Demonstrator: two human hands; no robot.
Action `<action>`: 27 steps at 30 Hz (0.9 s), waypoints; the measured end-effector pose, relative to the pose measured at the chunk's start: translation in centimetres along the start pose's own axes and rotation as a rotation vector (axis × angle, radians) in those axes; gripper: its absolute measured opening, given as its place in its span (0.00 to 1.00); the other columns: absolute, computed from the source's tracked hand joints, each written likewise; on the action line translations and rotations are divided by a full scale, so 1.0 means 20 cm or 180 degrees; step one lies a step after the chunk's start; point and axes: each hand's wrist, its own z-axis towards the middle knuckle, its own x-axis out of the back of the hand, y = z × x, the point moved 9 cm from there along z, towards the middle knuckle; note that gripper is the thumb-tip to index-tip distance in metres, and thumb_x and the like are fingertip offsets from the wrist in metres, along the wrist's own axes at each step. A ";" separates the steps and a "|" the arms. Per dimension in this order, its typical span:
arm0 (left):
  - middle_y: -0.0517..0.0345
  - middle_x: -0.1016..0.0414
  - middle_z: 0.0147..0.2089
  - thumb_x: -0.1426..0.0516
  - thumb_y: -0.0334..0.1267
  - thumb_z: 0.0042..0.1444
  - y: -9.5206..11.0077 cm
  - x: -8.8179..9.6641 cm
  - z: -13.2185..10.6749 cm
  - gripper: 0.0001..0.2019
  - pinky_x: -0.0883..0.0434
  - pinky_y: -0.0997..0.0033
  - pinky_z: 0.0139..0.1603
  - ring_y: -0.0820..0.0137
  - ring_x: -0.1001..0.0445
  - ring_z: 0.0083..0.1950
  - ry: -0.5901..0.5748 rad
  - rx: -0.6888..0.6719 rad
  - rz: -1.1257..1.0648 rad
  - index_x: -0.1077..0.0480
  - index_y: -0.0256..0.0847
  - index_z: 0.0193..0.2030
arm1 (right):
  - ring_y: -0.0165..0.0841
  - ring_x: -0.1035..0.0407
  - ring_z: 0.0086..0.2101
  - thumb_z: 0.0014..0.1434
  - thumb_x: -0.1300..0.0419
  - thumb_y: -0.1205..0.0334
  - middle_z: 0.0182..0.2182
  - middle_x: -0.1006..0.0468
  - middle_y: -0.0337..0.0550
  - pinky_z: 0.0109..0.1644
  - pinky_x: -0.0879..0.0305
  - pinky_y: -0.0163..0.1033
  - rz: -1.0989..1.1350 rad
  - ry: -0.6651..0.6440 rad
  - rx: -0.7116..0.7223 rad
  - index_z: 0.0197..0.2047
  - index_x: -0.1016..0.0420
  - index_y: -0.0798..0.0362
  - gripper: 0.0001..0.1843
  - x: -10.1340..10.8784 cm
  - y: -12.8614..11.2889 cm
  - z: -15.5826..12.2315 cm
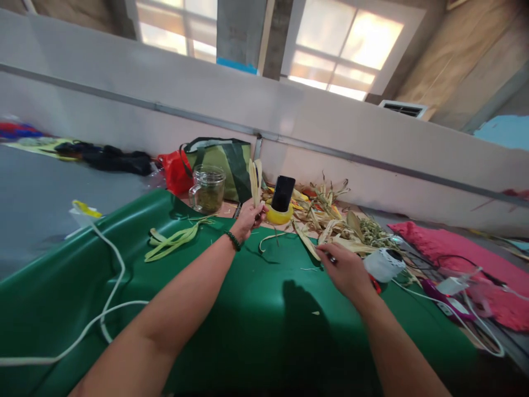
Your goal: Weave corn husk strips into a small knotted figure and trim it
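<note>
My left hand (249,219) is closed round a small bunch of pale leaf strips (255,181) that stand upright above it. A green bead bracelet sits on that wrist. My right hand (346,268) is closed on the end of one long dry strip (306,241) lying on the green cloth (248,309). Just behind my left hand a black phone (283,193) leans upright in a yellow holder (279,215). A loose pile of dry husks (330,220) lies beyond my right hand.
A bundle of green-yellow strips (171,242) lies at left on the cloth. A glass mug (208,190), red bag (176,171) and green bag (225,160) stand by the wall. White cable (111,292) loops at left. A white tape roll (384,264), chargers and pink cloth (463,253) lie at right.
</note>
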 end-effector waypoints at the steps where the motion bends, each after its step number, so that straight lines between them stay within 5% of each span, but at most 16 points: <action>1: 0.67 0.42 0.16 0.42 0.40 0.57 -0.01 0.01 0.00 0.12 0.57 0.83 0.15 0.85 0.52 0.13 0.0003 0.0024 -0.0007 0.34 0.34 0.27 | 0.36 0.28 0.32 0.62 0.47 0.52 0.33 0.22 0.46 0.39 0.32 0.40 0.0351 0.0001 0.0145 0.36 0.23 0.50 0.15 -0.06 -0.07 0.09; 4: 0.68 0.45 0.14 0.42 0.43 0.56 -0.01 0.02 0.01 0.14 0.59 0.82 0.15 0.85 0.54 0.13 -0.0012 0.0007 -0.0015 0.34 0.35 0.25 | 0.41 0.27 0.39 0.59 0.46 0.47 0.41 0.23 0.52 0.43 0.31 0.45 0.1012 0.0314 -0.0105 0.47 0.27 0.54 0.21 -0.24 -0.10 0.41; 10: 0.67 0.43 0.15 0.38 0.45 0.51 -0.02 0.03 0.02 0.16 0.57 0.81 0.16 0.85 0.52 0.13 0.0010 -0.0033 -0.0044 0.33 0.33 0.24 | 0.60 0.38 0.54 0.45 0.34 0.39 0.51 0.31 0.77 0.56 0.42 0.59 0.0475 0.0666 -0.1473 0.54 0.36 0.71 0.46 -0.53 0.13 0.78; 16: 0.65 0.41 0.16 0.38 0.44 0.50 -0.05 0.01 0.02 0.16 0.57 0.81 0.16 0.84 0.48 0.14 -0.0045 0.0091 -0.0019 0.33 0.34 0.24 | 0.59 0.35 0.52 0.42 0.30 0.45 0.49 0.30 0.76 0.54 0.39 0.53 0.0294 0.0680 -0.1947 0.53 0.37 0.70 0.45 -0.70 0.12 0.80; 27: 0.63 0.37 0.17 0.35 0.50 0.42 -0.08 -0.04 0.02 0.18 0.53 0.80 0.18 0.82 0.45 0.17 -0.0319 0.0114 0.0259 0.31 0.34 0.25 | 0.56 0.35 0.52 0.44 0.31 0.49 0.50 0.30 0.71 0.53 0.38 0.52 0.0227 0.0933 -0.2046 0.54 0.39 0.65 0.41 -0.71 0.15 0.82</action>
